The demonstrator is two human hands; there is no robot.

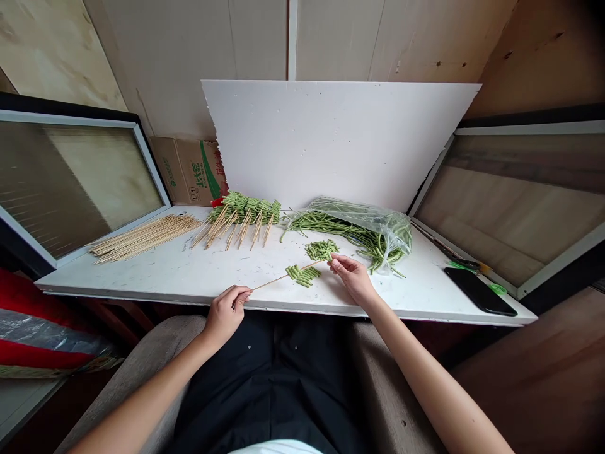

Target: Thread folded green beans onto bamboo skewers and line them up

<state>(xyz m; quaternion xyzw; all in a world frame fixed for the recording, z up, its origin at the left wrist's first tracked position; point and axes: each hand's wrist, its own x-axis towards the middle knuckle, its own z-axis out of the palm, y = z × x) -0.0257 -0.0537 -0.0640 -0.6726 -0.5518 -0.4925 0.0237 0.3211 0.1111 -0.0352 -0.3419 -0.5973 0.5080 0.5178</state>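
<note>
My left hand (229, 315) is closed around one end of a thin bamboo skewer (269, 284), near the table's front edge. The skewer slants up to the right, where my right hand (350, 276) pinches at its far end. A short piece of green bean (330, 256) seems to be between those fingertips. A row of cut bean pieces (303, 275) lies along the skewer; whether they are threaded on it or rest below it, I cannot tell. Just behind is a small heap of cut beans (322, 250).
Loose skewers (144, 238) lie at the left, beside stacked bean skewers (246, 211). Long beans (326, 222) stick out of a clear plastic bag (390, 226). A black phone (479, 291) and scissors (460, 260) lie at the right. A white board (340, 139) and a carton (186, 170) stand behind.
</note>
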